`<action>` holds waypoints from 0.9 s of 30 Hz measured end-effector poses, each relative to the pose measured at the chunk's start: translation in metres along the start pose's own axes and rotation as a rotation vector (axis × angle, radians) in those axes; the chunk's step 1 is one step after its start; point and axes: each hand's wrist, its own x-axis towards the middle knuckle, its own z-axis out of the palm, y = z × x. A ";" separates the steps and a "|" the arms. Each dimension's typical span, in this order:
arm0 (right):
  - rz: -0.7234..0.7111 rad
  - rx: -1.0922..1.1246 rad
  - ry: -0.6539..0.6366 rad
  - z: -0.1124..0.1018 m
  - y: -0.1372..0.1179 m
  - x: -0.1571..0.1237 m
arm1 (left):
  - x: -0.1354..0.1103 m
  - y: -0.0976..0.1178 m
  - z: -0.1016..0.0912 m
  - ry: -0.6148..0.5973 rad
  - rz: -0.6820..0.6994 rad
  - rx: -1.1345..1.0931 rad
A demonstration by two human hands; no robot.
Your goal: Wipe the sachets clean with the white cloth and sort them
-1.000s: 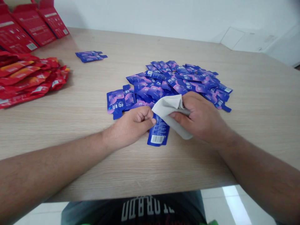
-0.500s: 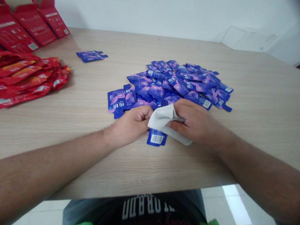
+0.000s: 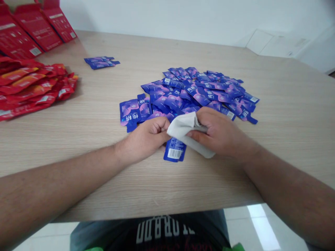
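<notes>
My left hand (image 3: 146,137) is closed in a pinch on the top of a blue sachet (image 3: 175,151) that lies on the wooden table (image 3: 104,181) with its barcode end toward me. My right hand (image 3: 220,132) is closed on a folded grey cloth (image 3: 183,127) and presses it onto that sachet. Just beyond both hands spreads a pile of several blue sachets (image 3: 193,92).
Red sachets (image 3: 31,89) lie heaped at the left edge, with red cartons (image 3: 36,28) behind them. A few blue sachets (image 3: 101,62) sit apart at the back left. The table's near edge runs just in front of my torso.
My right hand slid the cloth down over the sachet toward me, then back up a little. My left hand kept its pinch and stayed in place.
</notes>
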 end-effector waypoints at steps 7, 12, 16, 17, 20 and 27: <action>-0.023 -0.031 0.005 -0.001 -0.006 -0.001 | 0.002 -0.002 0.000 0.030 -0.019 -0.112; -0.184 0.076 -0.228 0.002 -0.017 -0.007 | 0.002 -0.003 0.000 0.055 -0.008 -0.116; -0.149 0.041 -0.047 0.003 -0.017 -0.007 | 0.002 -0.003 0.000 0.061 -0.017 -0.116; -0.139 0.035 -0.003 0.003 -0.017 -0.007 | 0.002 -0.003 0.000 0.066 -0.018 -0.114; -0.181 0.053 -0.078 0.005 -0.019 -0.008 | 0.002 -0.002 0.000 0.079 -0.011 -0.096; -0.139 0.044 -0.050 0.007 -0.019 -0.009 | 0.000 -0.001 0.002 0.081 -0.021 -0.143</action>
